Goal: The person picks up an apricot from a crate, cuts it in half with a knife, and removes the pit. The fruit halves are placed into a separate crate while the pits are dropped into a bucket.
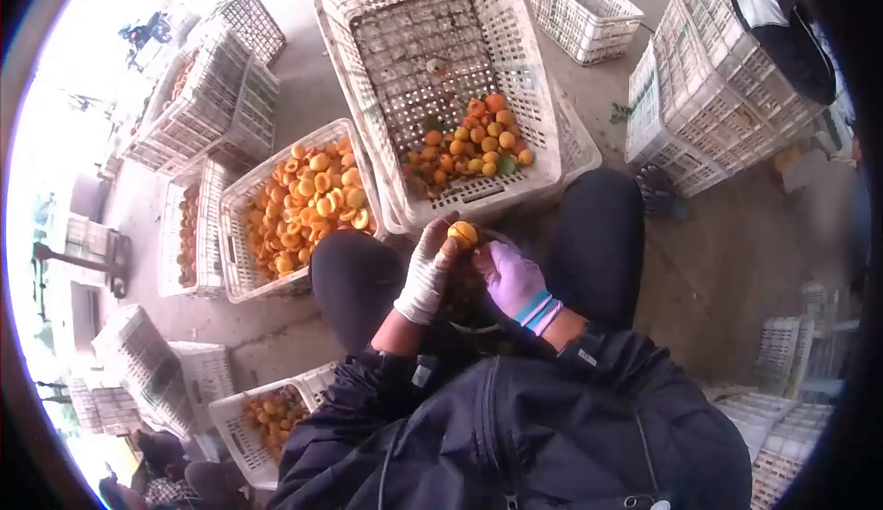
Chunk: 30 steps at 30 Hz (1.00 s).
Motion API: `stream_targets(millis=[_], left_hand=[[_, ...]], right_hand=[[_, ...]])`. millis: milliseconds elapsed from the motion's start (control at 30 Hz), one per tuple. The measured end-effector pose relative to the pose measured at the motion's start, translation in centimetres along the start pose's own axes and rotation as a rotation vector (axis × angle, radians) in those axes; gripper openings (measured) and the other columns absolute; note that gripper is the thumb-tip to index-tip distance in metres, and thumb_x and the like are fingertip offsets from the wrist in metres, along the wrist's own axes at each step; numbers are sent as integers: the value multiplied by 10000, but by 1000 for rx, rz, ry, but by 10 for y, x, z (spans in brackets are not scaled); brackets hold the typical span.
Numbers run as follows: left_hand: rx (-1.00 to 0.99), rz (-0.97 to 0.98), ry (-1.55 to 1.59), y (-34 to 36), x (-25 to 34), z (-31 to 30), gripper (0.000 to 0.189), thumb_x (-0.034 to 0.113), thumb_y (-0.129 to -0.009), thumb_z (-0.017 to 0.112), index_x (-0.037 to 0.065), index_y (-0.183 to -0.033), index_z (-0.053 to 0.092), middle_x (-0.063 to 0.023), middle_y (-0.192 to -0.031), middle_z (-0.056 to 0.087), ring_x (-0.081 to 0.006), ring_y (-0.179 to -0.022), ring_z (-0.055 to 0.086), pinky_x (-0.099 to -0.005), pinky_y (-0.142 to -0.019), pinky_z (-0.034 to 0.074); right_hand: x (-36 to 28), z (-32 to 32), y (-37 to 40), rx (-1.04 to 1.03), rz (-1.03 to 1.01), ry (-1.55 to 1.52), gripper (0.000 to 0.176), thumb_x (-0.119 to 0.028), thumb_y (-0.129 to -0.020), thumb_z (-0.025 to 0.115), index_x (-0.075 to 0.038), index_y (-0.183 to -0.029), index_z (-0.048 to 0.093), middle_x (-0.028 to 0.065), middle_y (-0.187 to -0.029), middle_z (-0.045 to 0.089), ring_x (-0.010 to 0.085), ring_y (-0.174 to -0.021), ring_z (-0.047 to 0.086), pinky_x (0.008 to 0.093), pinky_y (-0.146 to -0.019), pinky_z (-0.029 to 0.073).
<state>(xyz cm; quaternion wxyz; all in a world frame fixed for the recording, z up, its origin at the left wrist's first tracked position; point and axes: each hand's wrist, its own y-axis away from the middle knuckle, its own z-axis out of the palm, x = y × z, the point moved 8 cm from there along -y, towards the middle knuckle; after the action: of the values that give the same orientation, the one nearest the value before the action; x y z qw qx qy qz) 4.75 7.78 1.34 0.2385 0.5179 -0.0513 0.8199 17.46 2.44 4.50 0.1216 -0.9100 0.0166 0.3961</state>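
My left hand (429, 275), in a white glove with bare fingertips, pinches an orange apricot (463, 235) between thumb and fingers. My right hand (511, 282), in a purple glove with a blue-striped cuff, is closed close beside the fruit; what its fingers hold is hidden. Both hands are above my lap, between my knees. Just beyond them a large white crate (543, 133) stands tilted toward me, with whole apricots (478, 137) and some leaves gathered at its near end. To the left, a lower crate (237, 266) is full of halved apricots (308, 199).
Stacked white crates (207, 105) stand at the far left, and a tall stack (717, 78) at the right. Another crate (584, 13) sits on the floor beyond. At lower left is a crate (235, 432) of fruit, with a person (170, 473) beside it.
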Motion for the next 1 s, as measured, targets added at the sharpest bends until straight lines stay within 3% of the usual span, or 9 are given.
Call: stream_targets(millis=[100,233,433,533,633,667,767,833,1000], left_hand=[[-16,5,40,-3,-4,1,582,310,-937,622,40,-1391,378,-84,-1229,530,-169,-1093,530,-302,-949,438],[-76,7,-6,-4,-2,10,645,168,-859,731,50,-1385,376,-64,-1192,527,-162,-1103,508,-289,-972,411],[-25,52,-155,-2,4,4,551,346,-946,606,71,-1372,391,-71,-1143,547,-152,-1002,550,-283,-902,451],[7,-24,174,-5,-8,-2,566,453,-963,528,92,-1378,392,-60,-1149,548,-160,-1016,540,-292,-916,440],[-9,-37,78,-4,-8,-1,543,433,-966,535,93,-1367,399,-48,-1142,547,-153,-1022,538,-293,-918,439],[-6,43,-87,-6,-14,-8,535,416,-962,553,94,-1361,402,-41,-1149,548,-151,-1041,535,-299,-929,438],[-5,0,-11,-5,-14,-4,480,348,-956,591,85,-1324,432,-46,-1180,549,-141,-1074,518,-294,-934,430],[20,-3,-43,-5,-14,-6,507,401,-946,589,81,-1314,448,-54,-1172,563,-159,-1076,528,-301,-933,435],[-134,-170,429,-9,-30,5,775,633,-889,502,1,-1331,436,-131,-1233,583,-230,-1134,545,-360,-982,440]], right_hand=[[-2,-4,0,0,17,22,146,-180,-881,628,-64,-966,598,145,-906,673,361,-826,647,429,-681,521],[0,-5,-2,26,17,55,166,-229,-897,606,-79,-965,592,150,-893,665,378,-814,638,451,-668,513],[-2,0,-1,-22,5,80,160,-208,-886,590,-88,-992,588,143,-918,665,377,-800,636,455,-666,517],[-4,1,0,-48,-2,97,164,-181,-869,590,-82,-1000,587,142,-937,659,374,-813,635,451,-673,520],[-8,-2,-1,-72,5,100,169,-168,-862,586,-69,-999,584,148,-945,653,371,-829,633,447,-685,520],[-7,0,-2,-92,30,137,167,-165,-862,584,-63,-995,581,152,-946,651,370,-836,631,446,-692,519],[-6,4,-4,-24,-62,131,163,-160,-861,579,-55,-987,571,159,-934,644,375,-842,624,448,-700,515],[-15,1,-7,-17,-75,106,157,-160,-864,577,-54,-979,565,159,-926,641,377,-839,622,452,-697,512],[-21,5,-13,-8,-147,74,150,-170,-877,572,-51,-967,552,163,-914,633,380,-834,616,463,-687,503]])
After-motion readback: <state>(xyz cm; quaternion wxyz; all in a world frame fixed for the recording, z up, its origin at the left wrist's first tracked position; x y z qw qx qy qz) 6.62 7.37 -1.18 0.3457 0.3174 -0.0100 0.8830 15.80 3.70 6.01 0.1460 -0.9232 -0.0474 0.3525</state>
